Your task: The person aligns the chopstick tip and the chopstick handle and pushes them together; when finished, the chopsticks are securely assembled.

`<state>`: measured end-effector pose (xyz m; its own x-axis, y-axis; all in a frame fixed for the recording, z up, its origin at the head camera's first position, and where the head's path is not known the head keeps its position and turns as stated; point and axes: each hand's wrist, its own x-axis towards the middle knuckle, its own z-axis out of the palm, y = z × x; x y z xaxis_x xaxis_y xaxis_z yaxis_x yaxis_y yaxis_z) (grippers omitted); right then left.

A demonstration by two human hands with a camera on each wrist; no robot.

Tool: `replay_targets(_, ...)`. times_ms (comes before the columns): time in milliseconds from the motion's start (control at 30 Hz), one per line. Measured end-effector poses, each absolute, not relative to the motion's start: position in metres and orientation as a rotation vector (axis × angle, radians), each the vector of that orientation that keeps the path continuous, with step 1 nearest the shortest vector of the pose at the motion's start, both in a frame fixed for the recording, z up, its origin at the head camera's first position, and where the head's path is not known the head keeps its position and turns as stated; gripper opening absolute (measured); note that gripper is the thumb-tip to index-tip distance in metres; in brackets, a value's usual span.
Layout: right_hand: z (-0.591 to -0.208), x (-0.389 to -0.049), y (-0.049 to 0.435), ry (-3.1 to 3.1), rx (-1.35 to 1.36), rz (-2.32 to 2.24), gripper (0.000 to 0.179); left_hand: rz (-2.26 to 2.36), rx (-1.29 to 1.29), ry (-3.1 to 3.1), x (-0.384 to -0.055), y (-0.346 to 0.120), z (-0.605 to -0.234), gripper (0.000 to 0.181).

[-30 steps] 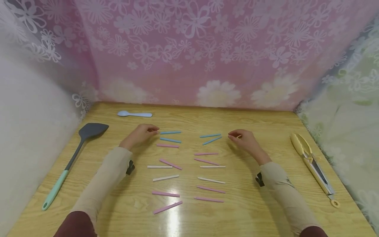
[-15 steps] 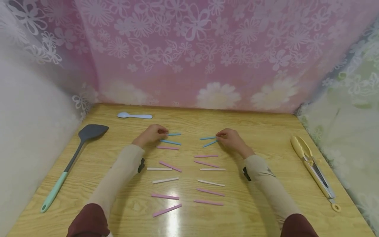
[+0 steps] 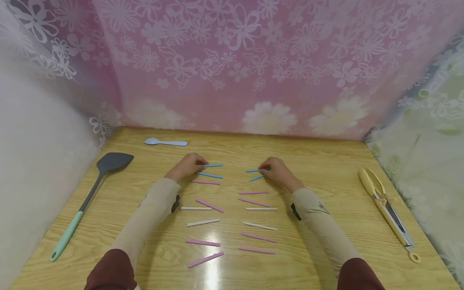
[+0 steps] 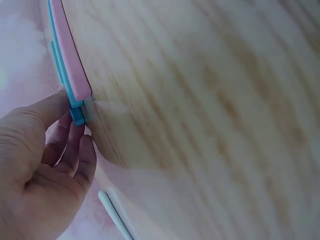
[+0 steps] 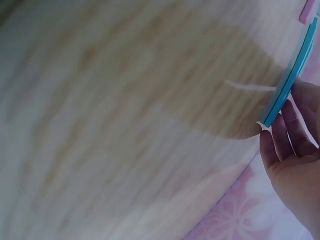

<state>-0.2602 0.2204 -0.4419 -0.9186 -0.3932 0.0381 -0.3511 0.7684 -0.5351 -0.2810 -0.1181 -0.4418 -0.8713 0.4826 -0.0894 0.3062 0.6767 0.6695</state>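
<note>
My left hand [image 3: 188, 165] pinches the left end of the far blue stick [image 3: 214, 165] in the left column. Just nearer lies a second blue stick [image 3: 211, 175], with a pink stick [image 3: 206, 182] below it. Across the gap, my right hand [image 3: 277, 171] has thumb and fingers on the right end of the far blue stick [image 3: 252, 170] of the right column. Another blue stick [image 3: 255, 178] slants under those fingertips, its right end hidden. In the right wrist view, the thumb and fingers close on a blue stick [image 5: 290, 77] from either side.
Pink and white sticks, such as a white stick [image 3: 203, 222] and a pink stick [image 3: 256, 250], lie in two columns nearer me. A spatula [image 3: 85, 193] lies left, tongs [image 3: 388, 209] right, and a pale blue spoon [image 3: 166, 142] at the back left. Floral cloth [image 3: 232, 80] hangs behind.
Both hands have moved inward from beside the blue sticks onto their outer ends. Over the last half second the right hand has slid slightly further left; the left has barely moved.
</note>
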Motion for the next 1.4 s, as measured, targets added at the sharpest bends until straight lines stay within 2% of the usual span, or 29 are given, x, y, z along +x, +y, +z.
replay_targets(400,-0.424,-0.241,0.211,2.875,-0.535,-1.063,0.017,1.165,0.683,2.65,-0.262,-0.115,-0.427,0.023)
replay_targets(733,-0.397,-0.21,0.189,2.875,-0.685,-1.306,0.017,1.358,0.777,2.611,-0.226,-0.103,-0.403,0.024)
replay_targets(1400,-0.389,-0.207,0.197,2.861,-0.772,-1.239,0.015,1.332,0.883,2.641,-0.222,-0.096,-0.4,0.021)
